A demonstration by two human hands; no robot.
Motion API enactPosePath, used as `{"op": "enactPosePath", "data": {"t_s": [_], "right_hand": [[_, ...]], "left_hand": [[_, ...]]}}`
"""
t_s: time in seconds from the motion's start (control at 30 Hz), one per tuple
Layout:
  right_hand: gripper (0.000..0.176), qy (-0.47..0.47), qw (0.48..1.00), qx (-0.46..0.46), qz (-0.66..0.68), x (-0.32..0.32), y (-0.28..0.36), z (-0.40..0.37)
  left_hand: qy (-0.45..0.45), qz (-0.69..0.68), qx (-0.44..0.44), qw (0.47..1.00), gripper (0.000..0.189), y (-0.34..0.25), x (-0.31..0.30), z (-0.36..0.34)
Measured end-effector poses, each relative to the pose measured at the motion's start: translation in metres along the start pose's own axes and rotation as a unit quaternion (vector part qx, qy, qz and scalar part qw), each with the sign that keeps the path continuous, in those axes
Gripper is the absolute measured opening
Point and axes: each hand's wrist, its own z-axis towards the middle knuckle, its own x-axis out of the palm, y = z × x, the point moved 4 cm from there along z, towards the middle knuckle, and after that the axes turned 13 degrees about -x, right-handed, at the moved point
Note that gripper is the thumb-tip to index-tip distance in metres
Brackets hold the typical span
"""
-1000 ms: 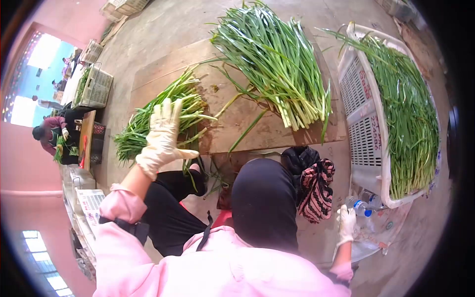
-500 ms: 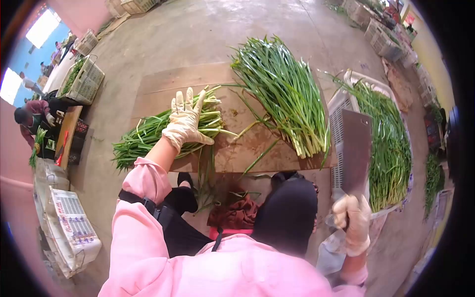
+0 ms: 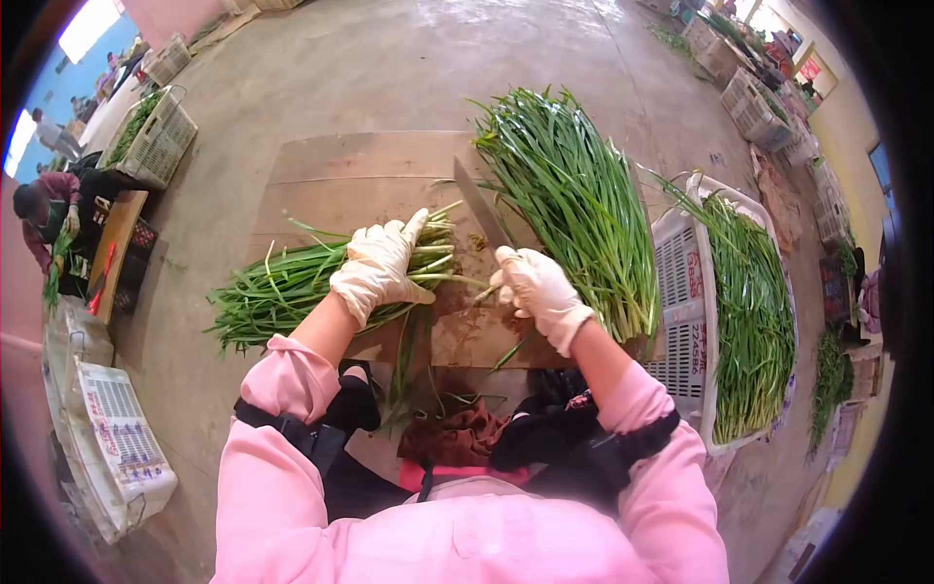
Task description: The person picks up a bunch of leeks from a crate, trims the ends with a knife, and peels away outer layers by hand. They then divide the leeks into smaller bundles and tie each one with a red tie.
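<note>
My left hand, in a pale glove, is closed over a small bunch of long green stalks. The leaves point left and the pale cut ends stick out to the right of my fingers. My right hand, also gloved, grips a cleaver. Its handle is hidden in the fist, and the blade slants up and left, just right of the stalk ends. Both hands are over a brown board. A larger heap of green stalks lies on the board's right side, beyond my right hand.
A white crate filled with green stalks stands on the right. White crates are at lower left. Another filled crate and a person working at a bench are at far left. Loose leaves hang below the board's near edge.
My right hand has brought the cleaver from the right, beside the crate, in over the board near the stalk ends. My left hand's fingers, spread before, have closed on the bunch.
</note>
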Motion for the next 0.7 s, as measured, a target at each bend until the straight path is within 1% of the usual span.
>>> {"op": "enactPosePath", "data": {"t_s": [0.03,0.07,0.1,0.13,0.17,0.2,0.23,0.33,0.37,0.4,0.47,0.57,0.6,0.67,0.7], "right_hand": [[0.035,-0.012,1.0,0.016,0.007,0.012,-0.004,0.0],[0.034,0.002,1.0,0.017,-0.001,0.023,-0.002,-0.005],[0.034,0.034,0.999,0.002,-0.019,0.032,-0.003,-0.01],[0.034,0.067,0.997,-0.012,-0.036,0.04,-0.001,-0.014],[0.034,0.044,0.998,0.016,-0.036,0.039,0.001,-0.02],[0.035,0.038,0.999,0.031,0.017,0.036,0.0,-0.023],[0.036,0.03,0.999,0.025,0.017,0.029,0.0,-0.025],[0.038,-0.014,0.999,0.016,0.031,0.011,-0.006,-0.032],[0.037,-0.01,0.999,0.03,0.031,0.003,-0.013,-0.034],[0.036,-0.006,0.999,0.044,0.032,-0.002,-0.018,-0.038],[0.035,-0.022,0.998,0.033,0.055,-0.003,-0.016,-0.047],[0.034,-0.04,0.995,0.028,0.083,0.0,-0.013,-0.058],[0.034,-0.047,0.994,0.027,0.092,0.0,-0.013,-0.06],[0.034,-0.023,0.995,0.028,0.089,-0.002,-0.019,-0.058],[0.034,-0.011,0.996,0.029,0.086,-0.004,-0.021,-0.057]], "left_hand": [[0.005,0.001,0.004,1.0,0.126,-0.001,0.001,-0.006],[0.011,0.001,0.007,1.0,0.125,-0.002,0.001,-0.01],[0.057,-0.016,-0.015,0.998,0.127,-0.002,0.005,-0.014],[0.028,-0.007,-0.019,0.999,0.127,-0.001,0.002,-0.021],[-0.001,0.002,-0.023,1.0,0.127,0.0,0.0,-0.03],[-0.029,0.01,-0.027,0.999,0.127,0.0,0.0,-0.039],[-0.079,-0.012,-0.006,0.997,0.12,0.001,0.005,-0.044],[-0.2,-0.008,0.134,0.971,0.101,-0.008,0.008,-0.062],[-0.21,-0.039,0.155,0.965,0.08,-0.011,0.013,-0.066],[-0.244,-0.062,0.17,0.953,0.061,-0.014,0.018,-0.068],[-0.281,-0.074,0.18,0.94,0.04,-0.013,0.03,-0.065],[-0.31,-0.095,0.19,0.927,0.028,-0.013,0.027,-0.068],[-0.309,-0.092,0.188,0.928,0.027,-0.014,0.028,-0.067],[-0.306,-0.086,0.183,0.93,0.025,-0.015,0.029,-0.069],[-0.33,-0.087,0.186,0.922,0.022,-0.015,0.022,-0.072]]}}
